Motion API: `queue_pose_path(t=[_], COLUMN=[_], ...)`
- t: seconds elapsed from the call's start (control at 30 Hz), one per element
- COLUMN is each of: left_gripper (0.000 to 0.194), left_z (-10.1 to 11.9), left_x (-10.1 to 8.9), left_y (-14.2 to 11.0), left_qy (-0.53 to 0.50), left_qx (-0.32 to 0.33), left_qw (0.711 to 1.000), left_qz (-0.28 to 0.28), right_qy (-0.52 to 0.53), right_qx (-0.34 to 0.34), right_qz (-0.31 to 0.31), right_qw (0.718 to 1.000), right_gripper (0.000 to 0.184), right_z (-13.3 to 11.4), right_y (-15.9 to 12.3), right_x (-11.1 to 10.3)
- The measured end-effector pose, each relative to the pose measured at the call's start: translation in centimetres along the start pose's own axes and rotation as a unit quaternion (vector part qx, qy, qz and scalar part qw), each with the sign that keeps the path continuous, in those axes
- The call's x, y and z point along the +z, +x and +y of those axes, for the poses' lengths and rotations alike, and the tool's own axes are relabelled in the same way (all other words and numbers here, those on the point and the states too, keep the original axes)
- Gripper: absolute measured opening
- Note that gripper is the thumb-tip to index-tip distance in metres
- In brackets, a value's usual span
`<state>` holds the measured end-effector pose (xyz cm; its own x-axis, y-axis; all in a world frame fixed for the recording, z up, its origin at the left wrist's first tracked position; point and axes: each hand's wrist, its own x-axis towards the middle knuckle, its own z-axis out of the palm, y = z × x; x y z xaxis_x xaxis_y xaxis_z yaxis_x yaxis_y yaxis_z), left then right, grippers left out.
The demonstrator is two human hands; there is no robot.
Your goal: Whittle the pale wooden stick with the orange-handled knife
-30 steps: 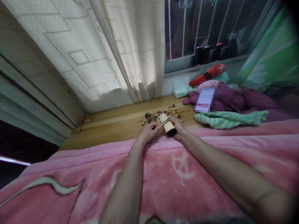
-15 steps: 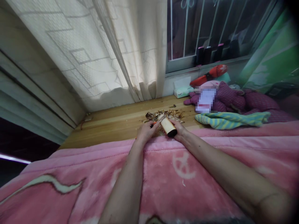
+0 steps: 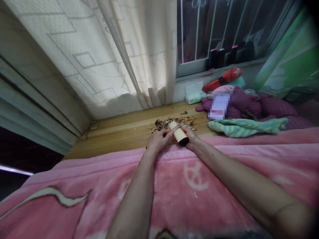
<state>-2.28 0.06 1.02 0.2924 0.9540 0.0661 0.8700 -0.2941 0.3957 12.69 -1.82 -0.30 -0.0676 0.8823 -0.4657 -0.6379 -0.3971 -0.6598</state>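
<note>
My right hand (image 3: 190, 137) clamps a smooth, dark-ended wooden cylinder (image 3: 179, 135); my left hand (image 3: 157, 141) grips an orange tool handle (image 3: 166, 132). Rough shavings (image 3: 171, 123) lie behind the cylinder.

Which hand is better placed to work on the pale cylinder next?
Probably the left: the left hand holds the orange-handled tool right against the pale cylinder. The right hand is wrapped around the cylinder near its dark end, so it seems occupied with steadying it.
</note>
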Motion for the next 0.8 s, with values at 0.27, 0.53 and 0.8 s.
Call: queue_pose_path(t=[0.27,0.53,0.8], left_gripper=[0.058,0.058,0.058], left_z=[0.01,0.01,0.47], left_x=[0.03,0.06,-0.05], left_y=[0.00,0.00,-0.01], left_qy=[-0.023,-0.039,-0.018], left_qx=[0.006,-0.008,-0.059], left_qw=[1.000,0.999,0.998], left_qz=[-0.012,-0.017,-0.018], right_qy=[0.003,0.007,0.024], right_qx=[-0.004,-0.005,-0.009], right_qz=[0.004,0.009,0.014], right_qw=[1.000,1.000,1.000], right_gripper=[0.026,0.025,0.023], right_z=[-0.05,0.11,0.05], right_y=[-0.10,0.28,0.50], right_x=[0.11,-0.23,-0.03])
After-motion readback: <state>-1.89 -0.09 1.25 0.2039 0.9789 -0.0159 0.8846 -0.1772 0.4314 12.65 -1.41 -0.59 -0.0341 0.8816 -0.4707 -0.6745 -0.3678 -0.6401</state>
